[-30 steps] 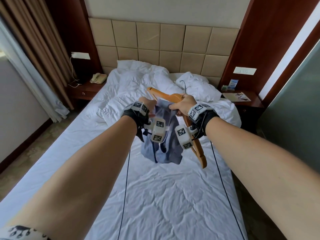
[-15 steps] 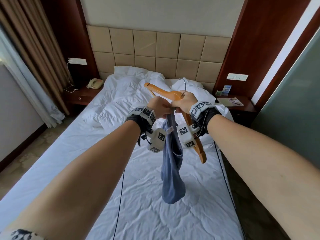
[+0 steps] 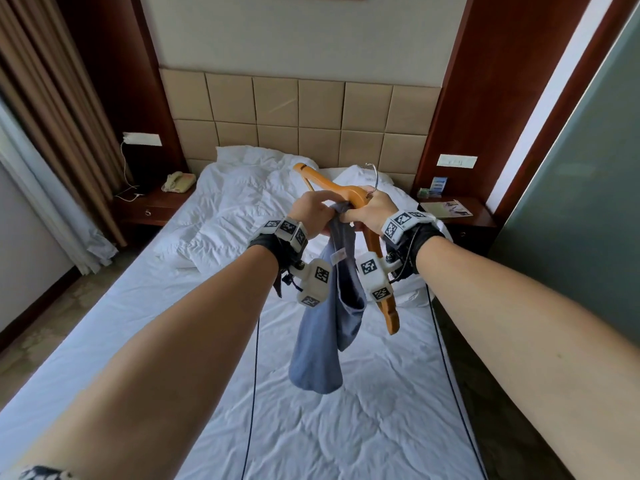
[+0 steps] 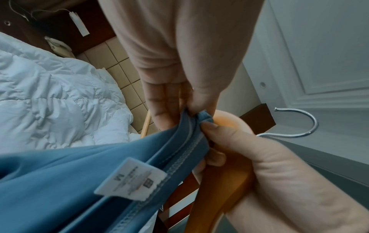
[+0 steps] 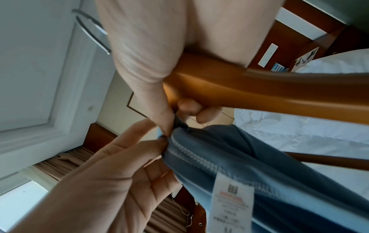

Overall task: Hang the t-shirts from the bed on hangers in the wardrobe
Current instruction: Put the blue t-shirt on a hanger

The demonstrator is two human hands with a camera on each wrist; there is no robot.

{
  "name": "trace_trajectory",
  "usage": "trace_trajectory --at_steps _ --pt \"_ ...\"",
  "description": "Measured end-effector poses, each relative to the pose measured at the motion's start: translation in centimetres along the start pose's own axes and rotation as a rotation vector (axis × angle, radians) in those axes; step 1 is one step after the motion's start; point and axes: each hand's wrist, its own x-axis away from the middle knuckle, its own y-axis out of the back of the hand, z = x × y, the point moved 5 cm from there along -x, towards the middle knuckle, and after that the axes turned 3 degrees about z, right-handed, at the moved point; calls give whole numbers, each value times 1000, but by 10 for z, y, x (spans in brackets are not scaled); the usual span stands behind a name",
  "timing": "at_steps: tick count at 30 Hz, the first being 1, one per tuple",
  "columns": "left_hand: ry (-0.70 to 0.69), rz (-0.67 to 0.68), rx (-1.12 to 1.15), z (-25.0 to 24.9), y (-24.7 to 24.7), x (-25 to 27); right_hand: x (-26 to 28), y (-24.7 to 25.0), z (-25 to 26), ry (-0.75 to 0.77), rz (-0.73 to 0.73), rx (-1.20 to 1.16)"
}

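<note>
A blue t-shirt hangs bunched in the air above the bed, free of the sheet. My left hand pinches its stitched hem at the top, shown close in the left wrist view. My right hand pinches the same hem with thumb and forefinger, while its other fingers curl round a wooden hanger. The hanger is tilted, one arm pointing down to the right, its metal hook sticking out past my right hand. A white size label shows on the shirt.
A rumpled white duvet and pillows lie at the head of the bed. A nightstand with a phone stands at the left, another with leaflets at the right. Curtains hang at the left, a grey panel at the right.
Both hands have risen with the hanger and shirt. The shirt, bunched between my hands a second ago, now hangs long and free, its lower part spreading a little.
</note>
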Motion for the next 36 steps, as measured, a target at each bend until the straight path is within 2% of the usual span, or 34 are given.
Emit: trace_trajectory --at_steps 4,11,16,20,23,26,30,33,36 --pt "-26 -34 -46 -6 8 4 2 0 5 8 6 -34" --pt "-55 -112 2 -8 23 8 9 -10 14 -19 45 3" --pt "-81 -104 -47 -13 31 12 3 -15 18 -10 -95 0" --pt "-50 -127 -345 -24 33 6 4 -12 27 69 -183 134" --pt "-25 -94 -554 -39 27 6 7 -8 36 124 -213 167" --pt "9 -74 -630 -52 22 2 12 0 44 170 -217 158" --pt "116 -20 -289 -67 16 0 17 22 51 197 -230 171" --pt "274 63 50 -75 9 11 20 41 55 213 -222 211" --pt "309 140 114 -85 1 14 22 57 49 173 -191 195"
